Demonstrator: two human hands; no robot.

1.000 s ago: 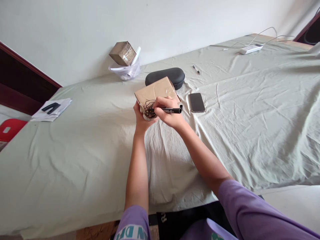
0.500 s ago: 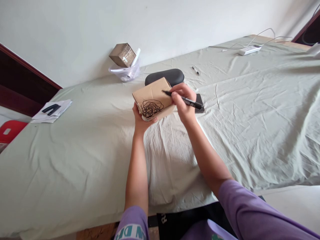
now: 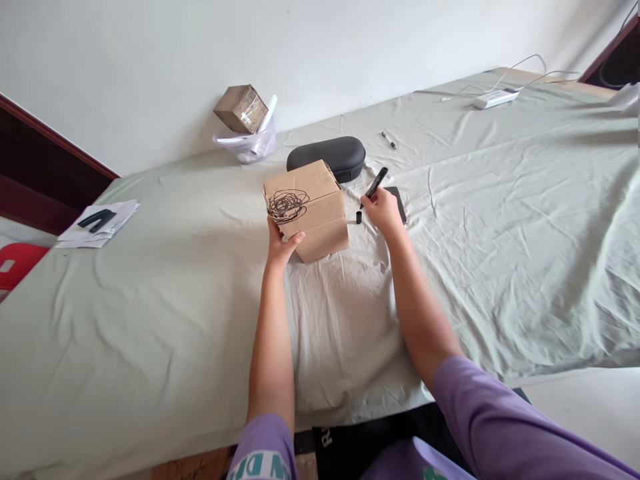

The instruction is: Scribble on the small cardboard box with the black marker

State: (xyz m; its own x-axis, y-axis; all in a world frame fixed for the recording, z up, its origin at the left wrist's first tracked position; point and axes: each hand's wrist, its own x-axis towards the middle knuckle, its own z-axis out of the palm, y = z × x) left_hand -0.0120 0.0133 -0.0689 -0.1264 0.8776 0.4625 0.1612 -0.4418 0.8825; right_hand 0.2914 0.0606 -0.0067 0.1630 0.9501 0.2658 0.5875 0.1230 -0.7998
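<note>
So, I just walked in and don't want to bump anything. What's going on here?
The person's left hand grips a cardboard box with a tangle of black scribble on it. The right hand holds an uncapped black marker, off the box, tip down beside a small black cap. A black case lies behind the box, and a phone is partly hidden by the right hand.

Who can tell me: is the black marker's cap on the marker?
No, the cap sits on the cloth, apart from the black marker in the right hand.
</note>
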